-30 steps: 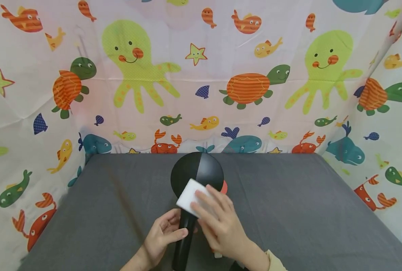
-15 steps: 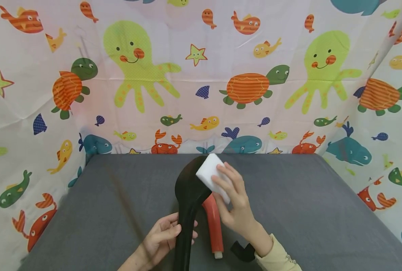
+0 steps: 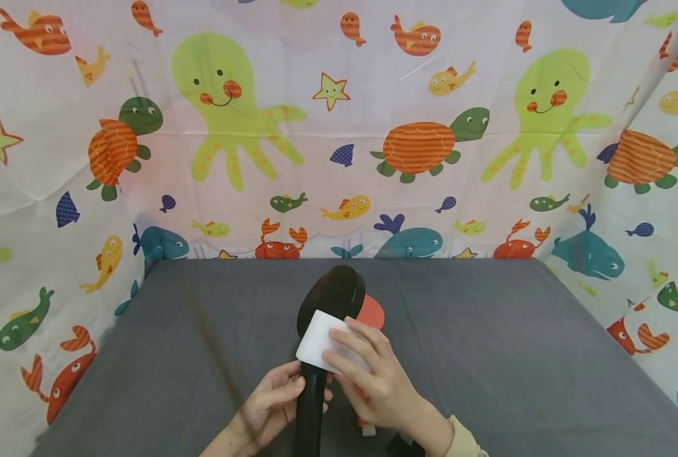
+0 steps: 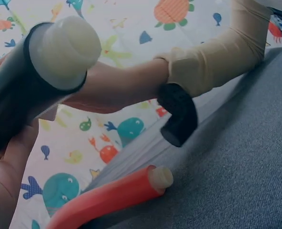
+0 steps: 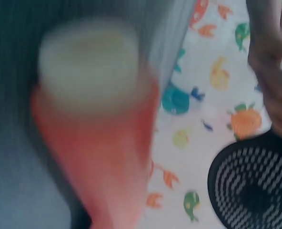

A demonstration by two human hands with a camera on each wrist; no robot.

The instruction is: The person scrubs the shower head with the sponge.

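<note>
A black handheld shower head (image 3: 330,301) with a pale threaded end is held up by its handle in my left hand (image 3: 273,401); the thumb and fingers grip around it. In the right wrist view, the holes of its spray face (image 5: 255,186) show. My right hand (image 3: 380,386) holds a white sponge (image 3: 317,339) against the neck, just below the round head. Behind the right hand lies a red shower head (image 3: 372,311) on the grey cloth, its pale threaded end (image 4: 161,178) visible in the left wrist view.
A short black bent tube (image 4: 181,117) lies near the right forearm. Grey cloth (image 3: 487,355) covers the table. A white curtain (image 3: 339,171) printed with sea animals stands behind and along both sides.
The sponge went from the neck up to the right side of the round head, then back down to the neck. The shower head has turned in my left hand, which stays in place.
</note>
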